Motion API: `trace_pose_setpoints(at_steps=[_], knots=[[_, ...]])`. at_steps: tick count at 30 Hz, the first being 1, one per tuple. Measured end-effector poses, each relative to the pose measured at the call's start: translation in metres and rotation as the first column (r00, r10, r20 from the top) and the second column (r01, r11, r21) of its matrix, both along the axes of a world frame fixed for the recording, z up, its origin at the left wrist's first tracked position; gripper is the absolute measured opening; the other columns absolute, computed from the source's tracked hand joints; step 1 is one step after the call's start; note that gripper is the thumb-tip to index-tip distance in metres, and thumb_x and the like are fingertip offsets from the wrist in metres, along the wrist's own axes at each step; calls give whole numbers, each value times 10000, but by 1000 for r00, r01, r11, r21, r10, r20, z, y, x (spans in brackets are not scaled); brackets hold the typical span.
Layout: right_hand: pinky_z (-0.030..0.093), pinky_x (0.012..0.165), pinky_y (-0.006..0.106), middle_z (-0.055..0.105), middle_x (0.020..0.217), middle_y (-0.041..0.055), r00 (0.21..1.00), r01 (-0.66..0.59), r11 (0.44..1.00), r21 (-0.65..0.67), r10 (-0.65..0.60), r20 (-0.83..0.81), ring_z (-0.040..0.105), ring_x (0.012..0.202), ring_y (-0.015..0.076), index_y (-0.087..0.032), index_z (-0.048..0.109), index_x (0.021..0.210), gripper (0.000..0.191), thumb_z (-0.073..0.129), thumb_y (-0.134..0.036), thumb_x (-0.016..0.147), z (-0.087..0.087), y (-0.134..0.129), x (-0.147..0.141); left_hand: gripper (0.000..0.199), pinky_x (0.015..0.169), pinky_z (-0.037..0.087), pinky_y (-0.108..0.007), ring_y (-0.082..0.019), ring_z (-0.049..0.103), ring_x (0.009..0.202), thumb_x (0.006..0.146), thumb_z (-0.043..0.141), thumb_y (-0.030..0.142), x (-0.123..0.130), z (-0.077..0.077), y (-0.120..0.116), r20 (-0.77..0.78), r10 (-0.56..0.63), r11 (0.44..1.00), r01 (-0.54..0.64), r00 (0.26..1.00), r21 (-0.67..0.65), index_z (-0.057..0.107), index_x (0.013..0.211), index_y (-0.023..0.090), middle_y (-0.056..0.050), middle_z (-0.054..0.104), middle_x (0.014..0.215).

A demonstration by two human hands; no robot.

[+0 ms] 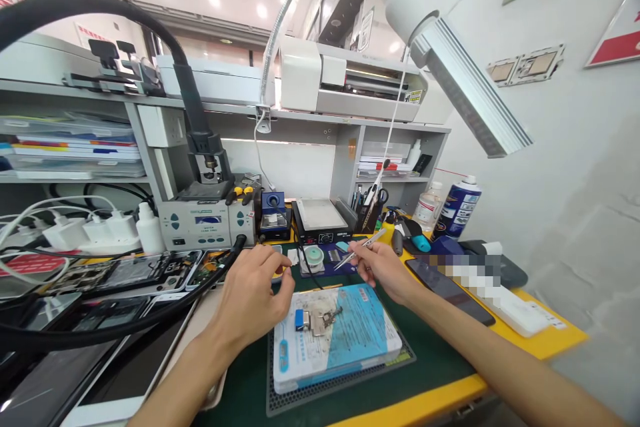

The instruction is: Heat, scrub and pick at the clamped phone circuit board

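My right hand (381, 267) grips a pair of metal tweezers (361, 248), their tips pointing down and left over the back of the work mat. Across from it, my left hand (260, 290) is curled, thumb and fingertips drawn close; anything tiny between them cannot be made out. Below and between both hands lies a blue and white flat box (345, 340), its top smudged. On the box rests a small metal part with a blue end (301, 320), untouched by either hand. A round pale-green tin (313, 255) stands just behind, between the hands.
Phones and opened devices (135, 273) crowd the left, crossed by a thick black hose (150, 330). A grey soldering station (197, 223) and a black heating plate unit (323, 220) stand behind. To the right lie a dark phone (450, 290) and a blue spray can (457, 207). A lamp (475, 87) hangs overhead.
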State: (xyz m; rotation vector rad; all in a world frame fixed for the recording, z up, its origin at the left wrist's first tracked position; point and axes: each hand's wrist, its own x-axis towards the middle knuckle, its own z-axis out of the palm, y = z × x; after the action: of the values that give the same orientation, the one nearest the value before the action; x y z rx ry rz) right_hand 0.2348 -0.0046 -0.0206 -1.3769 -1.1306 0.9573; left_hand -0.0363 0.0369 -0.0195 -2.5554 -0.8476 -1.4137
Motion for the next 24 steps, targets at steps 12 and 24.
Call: trace_pose_setpoints(at_steps=[12,24], knots=[[305,328,187,596,638,-24,1000,-9,1000,26,9,-13,438,403,60,-148,624,824,493,765,-620,795,5,-3,-4,170,701,439,-362,-214,586,751,924,511,171,1,-1,-2,-6,5,1000,-5,1000,9,652,828,183,-49,654,806],[324,325,185,625,706,-9,999,-38,998,57,40,-24,476,420,65,-145,692,886,404,762,-535,807,7,-6,-6,172,699,438,-374,-213,583,751,939,514,184,1,-2,-2,-29,-7,1000,7,1000,9,656,843,174,-47,645,800]])
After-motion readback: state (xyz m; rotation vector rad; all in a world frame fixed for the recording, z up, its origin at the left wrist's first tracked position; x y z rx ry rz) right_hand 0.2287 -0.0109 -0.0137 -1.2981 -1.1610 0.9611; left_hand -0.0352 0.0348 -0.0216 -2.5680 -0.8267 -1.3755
